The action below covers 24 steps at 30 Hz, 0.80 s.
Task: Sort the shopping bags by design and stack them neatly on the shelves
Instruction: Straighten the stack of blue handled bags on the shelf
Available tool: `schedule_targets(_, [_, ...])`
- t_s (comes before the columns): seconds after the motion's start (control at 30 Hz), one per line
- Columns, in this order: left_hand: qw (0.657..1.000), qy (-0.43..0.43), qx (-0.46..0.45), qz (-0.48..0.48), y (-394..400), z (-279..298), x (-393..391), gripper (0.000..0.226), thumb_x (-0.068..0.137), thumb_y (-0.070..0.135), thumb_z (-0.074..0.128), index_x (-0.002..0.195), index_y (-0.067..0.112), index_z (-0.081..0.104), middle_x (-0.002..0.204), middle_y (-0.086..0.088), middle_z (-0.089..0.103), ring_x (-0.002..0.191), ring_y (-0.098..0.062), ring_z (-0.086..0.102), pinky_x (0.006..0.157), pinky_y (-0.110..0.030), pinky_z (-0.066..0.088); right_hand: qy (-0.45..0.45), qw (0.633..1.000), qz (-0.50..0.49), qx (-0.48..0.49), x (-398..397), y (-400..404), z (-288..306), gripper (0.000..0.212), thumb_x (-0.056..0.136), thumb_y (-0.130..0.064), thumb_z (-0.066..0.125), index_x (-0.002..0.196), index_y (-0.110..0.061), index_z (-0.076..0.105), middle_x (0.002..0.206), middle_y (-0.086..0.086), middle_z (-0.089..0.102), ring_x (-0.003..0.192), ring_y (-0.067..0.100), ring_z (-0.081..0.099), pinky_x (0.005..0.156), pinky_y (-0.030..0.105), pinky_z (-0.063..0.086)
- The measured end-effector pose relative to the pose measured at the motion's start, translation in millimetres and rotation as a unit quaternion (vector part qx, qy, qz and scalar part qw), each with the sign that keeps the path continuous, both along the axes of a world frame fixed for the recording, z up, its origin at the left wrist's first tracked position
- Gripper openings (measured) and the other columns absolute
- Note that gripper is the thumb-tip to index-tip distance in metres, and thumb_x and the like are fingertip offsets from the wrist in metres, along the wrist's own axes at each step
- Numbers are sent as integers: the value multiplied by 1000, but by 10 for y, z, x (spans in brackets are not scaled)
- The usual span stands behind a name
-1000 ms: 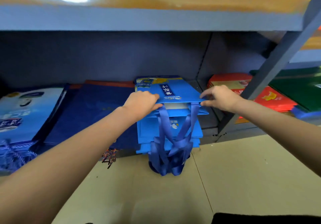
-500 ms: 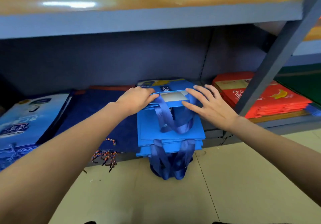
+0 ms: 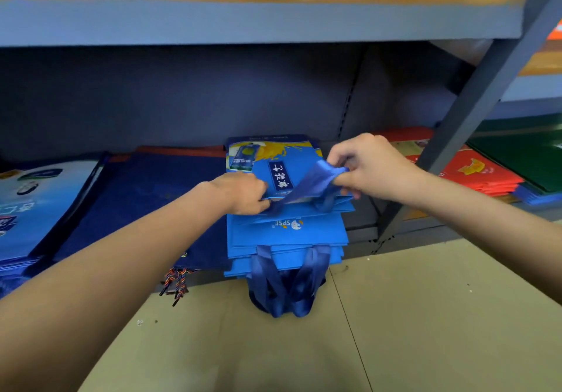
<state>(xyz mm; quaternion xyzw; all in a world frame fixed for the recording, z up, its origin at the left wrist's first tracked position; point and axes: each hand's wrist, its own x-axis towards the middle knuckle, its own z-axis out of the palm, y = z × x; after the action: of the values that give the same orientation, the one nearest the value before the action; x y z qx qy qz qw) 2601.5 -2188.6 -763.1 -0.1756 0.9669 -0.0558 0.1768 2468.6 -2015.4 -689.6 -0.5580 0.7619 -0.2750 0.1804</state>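
- Shopping bags (image 3: 286,233) in bright blue lie flat in a stack on the bottom shelf (image 3: 362,227), under and between both hands.
- Right hand (image 3: 369,168) pinches the top bag's dark blue ribbon handle (image 3: 316,180), lifted over the stack.
- Left hand (image 3: 243,192) has curled fingers at the top bag's near edge, gripping it where the ribbon starts.
- Lower ribbon handles (image 3: 286,285) hang off the stack's front toward the floor (image 3: 425,315), below both hands.
- Navy bags (image 3: 146,203) lie left of the left hand; red bags (image 3: 474,172) right of the right hand.
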Motion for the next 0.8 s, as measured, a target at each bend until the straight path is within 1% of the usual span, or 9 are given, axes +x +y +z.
schedule_targets(0.07, [1000,-15,-9,-7,39,-63,-64,42,99,41,33,114,7,53,111,-16,59,96,-33,54,70,-33,37,-264,963,-32,49,60,-70,-61,9,84,7,61,81,-1,58,73,14,59,59,11,69,64,19,56])
schedule_targets(0.13, [1000,-9,-5,-3,46,-133,-85,41,100,38,31,115,8,55,114,-16,59,102,-33,56,71,-32,37,-337,936,-92,-49,112,-151,-238,16,87,13,52,80,-1,55,84,22,58,66,19,70,70,24,58])
schedule_targets(0.17, [1000,4,6,4,23,-161,-88,41,100,36,30,115,8,55,115,-17,59,103,-32,56,72,-32,37,-256,955,-104,-106,122,-173,-393,18,87,12,48,78,-1,55,86,23,61,69,21,69,70,29,59])
schedule_targets(0.23, [999,22,24,12,-30,-172,-68,41,101,35,28,115,9,55,115,-16,60,105,-33,56,75,-33,40,67,985,-19,-157,197,-153,-780,19,79,8,46,85,0,61,89,19,67,73,27,67,66,38,57])
schedule_targets(0.33, [999,41,-19,3,-100,-154,-9,47,102,41,23,110,10,57,111,-15,62,104,-33,57,77,-36,43,368,915,159,-42,281,-113,-1336,34,70,0,44,93,-6,68,107,10,68,89,21,69,61,28,53])
schedule_targets(0.43, [984,135,-111,-38,-73,-138,-32,42,102,39,26,120,14,55,106,-11,66,98,-31,62,75,-32,43,385,887,200,154,374,-157,-1517,39,88,5,36,125,-2,47,139,14,43,120,27,49,85,38,44])
schedule_targets(0.5, [952,274,-105,-87,-95,-133,-100,41,97,25,32,127,9,55,111,-15,67,97,-31,66,85,-37,47,353,896,165,214,389,-200,-1551,41,89,6,37,129,-3,40,137,13,42,118,31,49,84,41,41])
schedule_targets(0.63, [943,312,-96,-68,-89,-99,-155,60,85,-4,47,143,12,40,147,-9,41,132,-26,44,110,-48,27,292,930,104,197,406,-271,-1554,31,88,5,41,117,-5,44,121,15,52,106,34,56,71,39,38])
schedule_targets(0.8, [911,376,-134,-99,-147,-37,-147,65,58,-11,73,121,5,62,120,-14,64,107,-31,64,93,-60,40,180,973,-64,132,379,-480,-1407,15,95,-1,34,102,-9,44,96,21,57,82,35,52,61,35,31])
